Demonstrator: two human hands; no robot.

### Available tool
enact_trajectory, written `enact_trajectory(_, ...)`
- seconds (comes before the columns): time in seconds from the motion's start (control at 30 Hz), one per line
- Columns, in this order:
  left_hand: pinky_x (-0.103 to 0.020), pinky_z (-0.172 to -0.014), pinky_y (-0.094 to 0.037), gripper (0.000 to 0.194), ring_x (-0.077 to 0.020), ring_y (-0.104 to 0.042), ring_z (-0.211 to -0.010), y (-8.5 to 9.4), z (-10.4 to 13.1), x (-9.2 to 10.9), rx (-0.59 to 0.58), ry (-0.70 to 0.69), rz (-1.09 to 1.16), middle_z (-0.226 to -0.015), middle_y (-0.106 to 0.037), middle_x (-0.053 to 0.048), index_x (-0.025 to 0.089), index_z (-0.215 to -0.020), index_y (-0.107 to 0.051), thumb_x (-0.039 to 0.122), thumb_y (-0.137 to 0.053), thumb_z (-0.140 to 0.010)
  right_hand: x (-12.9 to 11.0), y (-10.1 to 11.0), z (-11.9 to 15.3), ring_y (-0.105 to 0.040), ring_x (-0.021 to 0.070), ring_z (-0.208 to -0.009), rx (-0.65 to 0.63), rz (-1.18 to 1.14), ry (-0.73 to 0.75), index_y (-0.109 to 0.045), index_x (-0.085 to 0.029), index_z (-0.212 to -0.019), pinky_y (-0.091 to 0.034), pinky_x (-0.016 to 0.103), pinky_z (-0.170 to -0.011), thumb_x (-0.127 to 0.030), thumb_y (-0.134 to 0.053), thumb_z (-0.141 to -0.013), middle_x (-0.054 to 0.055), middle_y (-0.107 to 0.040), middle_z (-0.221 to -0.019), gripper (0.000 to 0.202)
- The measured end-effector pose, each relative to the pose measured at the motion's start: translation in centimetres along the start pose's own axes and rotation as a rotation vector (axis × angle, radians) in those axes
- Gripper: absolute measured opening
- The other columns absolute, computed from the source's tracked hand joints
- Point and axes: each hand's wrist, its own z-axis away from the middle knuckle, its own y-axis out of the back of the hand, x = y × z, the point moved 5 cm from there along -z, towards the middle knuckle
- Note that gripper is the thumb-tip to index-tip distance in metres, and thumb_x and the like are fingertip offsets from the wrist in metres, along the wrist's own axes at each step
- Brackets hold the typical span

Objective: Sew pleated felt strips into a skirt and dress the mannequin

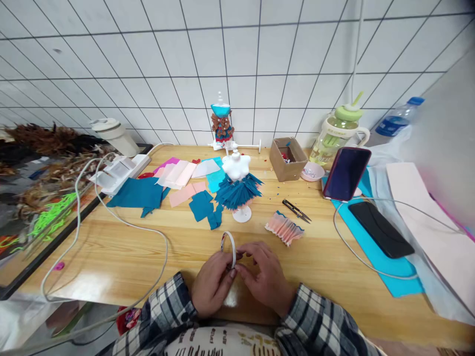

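A roll of narrow white tape [233,247] stands on edge between my hands near the table's front. My left hand [213,283] is closed round its lower left side, thumb and fingers pressed together. My right hand [265,277] is at the roll's right side with fingers bent and thumb and fingertips close together; what they pinch is too small to make out. Beyond them stands a small white mannequin [236,167] with a blue pleated skirt [239,192]. A pink pleated strip [285,228] with blue edging lies to the right, near black thread snips [297,211].
Blue cloth [135,193] and pink pieces [187,193] lie at the left beside a white cable [166,247]. A cardboard box [287,170], dressed mannequin [221,123] and drink jug [336,136] stand at the back. Two phones [347,173] are at the right.
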Motion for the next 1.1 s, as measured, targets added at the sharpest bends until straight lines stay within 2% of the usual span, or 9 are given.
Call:
enact_trajectory(0.1, -0.034, -0.094, -0.048, 0.039, -0.0214, -0.06, -0.108, -0.3, -0.5, 0.4, -0.011, -0.06, -0.055, -0.119, -0.064, -0.011, 0.022, -0.134, -0.045, 0.022, -0.041, -0.096, 0.6, 0.5, -0.1, -0.059, 0.0211, -0.089, 0.03, 0.002, -0.023, -0.055, -0.023, -0.115, -0.049, 0.036, -0.079, -0.019, -0.061, -0.085, 0.004, -0.066, -0.097, 0.03)
enact_trajectory(0.2, -0.033, -0.09, -0.048, 0.039, -0.0209, -0.061, -0.102, -0.3, -0.9, 0.4, -0.011, -0.097, -0.095, -0.113, -0.066, -0.01, 0.023, -0.134, -0.046, 0.02, -0.04, -0.096, 0.8, 0.5, -0.2, -0.058, 0.0214, -0.092, -0.004, 0.006, -0.029, -0.054, -0.024, -0.118, -0.049, 0.036, -0.079, -0.017, -0.062, -0.084, 0.005, -0.066, -0.101, 0.036)
enact_trajectory(0.43, -0.037, -0.088, -0.046, 0.036, -0.0205, -0.062, -0.093, -0.5, -1.2, 0.2, -0.05, -0.074, -0.128, -0.093, -0.067, -0.007, 0.02, -0.129, -0.051, 0.016, -0.039, -0.096, 1.5, 0.5, -0.3, -0.059, 0.0196, -0.086, -0.005, -0.02, -0.158, -0.056, -0.023, -0.113, -0.049, 0.034, -0.078, -0.013, -0.065, -0.08, 0.003, -0.065, -0.098, 0.035)
enact_trajectory(0.57, -0.037, -0.085, -0.045, 0.033, -0.0204, -0.063, -0.089, -0.4, -1.2, 0.2, -0.055, -0.05, -0.117, -0.094, -0.069, -0.006, 0.02, -0.127, -0.052, 0.021, -0.04, -0.096, 1.5, 0.4, -0.4, -0.06, 0.0207, -0.089, -0.04, 0.019, -0.153, -0.057, -0.023, -0.113, -0.048, 0.035, -0.079, -0.015, -0.067, -0.081, 0.003, -0.067, -0.099, 0.035)
enact_trajectory(0.7, -0.034, -0.079, -0.044, 0.03, -0.0183, -0.065, -0.081, -0.6, -1.1, 0.0, -0.06, -0.041, -0.118, -0.087, -0.07, -0.002, 0.022, -0.124, -0.052, 0.019, -0.04, -0.097, 1.5, 0.5, -0.4, -0.061, 0.0217, -0.092, -0.082, 0.059, -0.155, -0.056, -0.024, -0.112, -0.048, 0.036, -0.079, -0.015, -0.068, -0.08, 0.003, -0.068, -0.103, 0.035)
enact_trajectory(0.87, -0.033, -0.074, -0.043, 0.021, -0.0179, -0.064, -0.075, -0.8, -1.1, -0.2, -0.068, -0.021, -0.144, -0.086, -0.071, -0.002, 0.021, -0.111, -0.056, 0.018, -0.042, -0.096, 2.0, 0.4, -0.5, -0.063, 0.02, -0.083, -0.127, 0.064, -0.229, -0.056, -0.023, -0.104, -0.047, 0.034, -0.072, -0.016, -0.068, -0.079, 0.002, -0.067, -0.094, 0.029)
enact_trajectory(1.0, -0.032, -0.074, -0.043, 0.018, -0.0173, -0.063, -0.074, -0.7, -1.3, -0.2, -0.065, 0.007, -0.141, -0.083, -0.07, -0.001, 0.021, -0.104, -0.058, 0.019, -0.042, -0.096, 2.1, 0.2, -0.5, -0.062, 0.0199, -0.087, -0.134, 0.062, -0.209, -0.054, -0.022, -0.087, -0.047, 0.034, -0.074, -0.016, -0.064, -0.083, 0.003, -0.067, -0.096, 0.012)
enact_trajectory(1.03, -0.032, -0.074, -0.043, 0.018, -0.0172, -0.063, -0.074, -0.6, -1.3, -0.2, -0.064, 0.021, -0.131, -0.083, -0.07, -0.001, 0.021, -0.103, -0.058, 0.019, -0.042, -0.096, 2.0, 0.1, -0.5, -0.062, 0.0197, -0.087, -0.128, 0.056, -0.199, -0.054, -0.022, -0.087, -0.048, 0.034, -0.075, -0.016, -0.062, -0.084, 0.003, -0.067, -0.098, 0.01)
enact_trajectory(1.1, -0.032, -0.074, -0.043, 0.019, -0.0171, -0.063, -0.074, -0.5, -1.2, -0.3, -0.056, 0.047, -0.104, -0.082, -0.07, -0.001, 0.021, -0.105, -0.058, 0.02, -0.041, -0.096, 2.0, 0.2, -0.4, -0.062, 0.0191, -0.087, -0.088, 0.036, -0.195, -0.055, -0.022, -0.097, -0.049, 0.033, -0.074, -0.016, -0.061, -0.085, 0.004, -0.066, -0.103, 0.015)
